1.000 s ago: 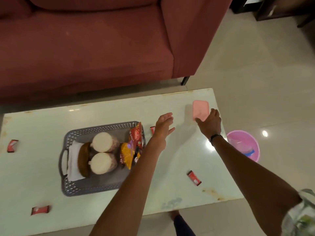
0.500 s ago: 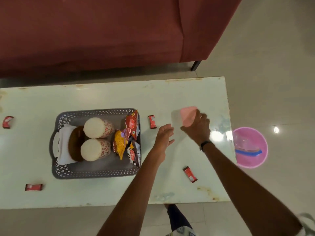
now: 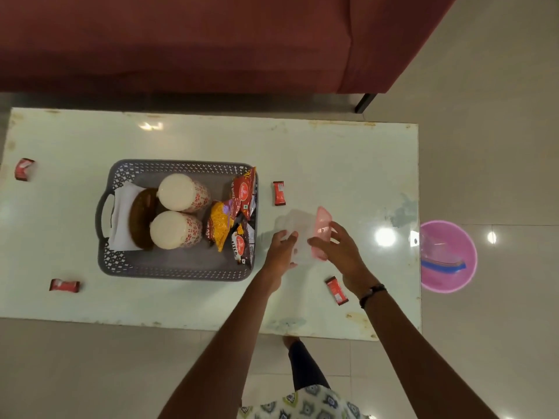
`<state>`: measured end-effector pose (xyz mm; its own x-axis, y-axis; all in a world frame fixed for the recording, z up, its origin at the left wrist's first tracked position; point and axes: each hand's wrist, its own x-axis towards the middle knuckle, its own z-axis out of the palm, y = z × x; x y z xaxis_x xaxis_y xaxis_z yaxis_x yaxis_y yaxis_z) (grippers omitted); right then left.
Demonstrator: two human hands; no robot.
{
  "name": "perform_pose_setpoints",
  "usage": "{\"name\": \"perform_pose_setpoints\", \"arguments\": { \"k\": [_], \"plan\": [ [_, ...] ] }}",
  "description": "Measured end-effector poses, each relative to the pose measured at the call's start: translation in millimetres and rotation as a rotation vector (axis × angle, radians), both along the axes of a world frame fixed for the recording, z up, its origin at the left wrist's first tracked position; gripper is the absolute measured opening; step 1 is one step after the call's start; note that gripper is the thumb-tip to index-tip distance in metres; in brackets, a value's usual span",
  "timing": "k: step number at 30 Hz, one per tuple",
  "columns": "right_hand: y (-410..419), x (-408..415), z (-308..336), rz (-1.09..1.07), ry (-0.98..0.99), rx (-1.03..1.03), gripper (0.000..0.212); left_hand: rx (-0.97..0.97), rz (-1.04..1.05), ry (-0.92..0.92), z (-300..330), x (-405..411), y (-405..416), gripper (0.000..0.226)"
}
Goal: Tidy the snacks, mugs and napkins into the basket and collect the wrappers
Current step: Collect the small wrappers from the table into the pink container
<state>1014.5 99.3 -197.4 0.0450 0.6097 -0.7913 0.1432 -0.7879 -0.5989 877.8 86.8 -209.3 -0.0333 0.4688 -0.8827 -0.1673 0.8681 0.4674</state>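
Note:
A grey basket on the white table holds two patterned mugs, a white napkin and several snack packets. Just right of the basket, both hands hold a small clear box above the table. My left hand grips the box body. My right hand grips its pink lid, which is tilted up. Red wrappers lie loose on the table: one beside the basket's far right corner, one under my right wrist, and two at the left.
A red sofa runs along the table's far side. A pink bowl with clear and blue plastic in it sits on the tiled floor just past the table's right edge. My leg shows below the near edge.
My right hand lifted the pink-lidded box from the table's far right part and brought it toward the basket. My left hand came in and took hold of it. The view tilted further down.

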Motion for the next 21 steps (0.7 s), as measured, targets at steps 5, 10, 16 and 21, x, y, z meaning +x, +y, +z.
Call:
{"name": "perform_pose_setpoints", "arguments": {
  "k": [5, 10, 16, 21],
  "plan": [
    [-18.1, 26.7, 4.0, -0.287, 0.292, -0.022, 0.039, 0.019, 0.025, 0.051, -0.9, -5.4, 2.1, 0.049],
    [-25.0, 37.5, -6.1, -0.512, 0.432, -0.121, 0.048, 0.029, 0.018, 0.032, -3.1, -4.4, 5.9, 0.052],
    [-26.5, 47.2, -14.3, -0.546, 0.442, -0.093, 0.044, 0.066, -0.037, 0.109, -11.7, 0.8, 8.4, 0.038],
    [-16.3, 61.9, -23.0, -0.443, 0.253, 0.003, 0.039, 0.083, -0.053, 0.105, -15.5, 5.4, 10.1, 0.038]
  ]
}}
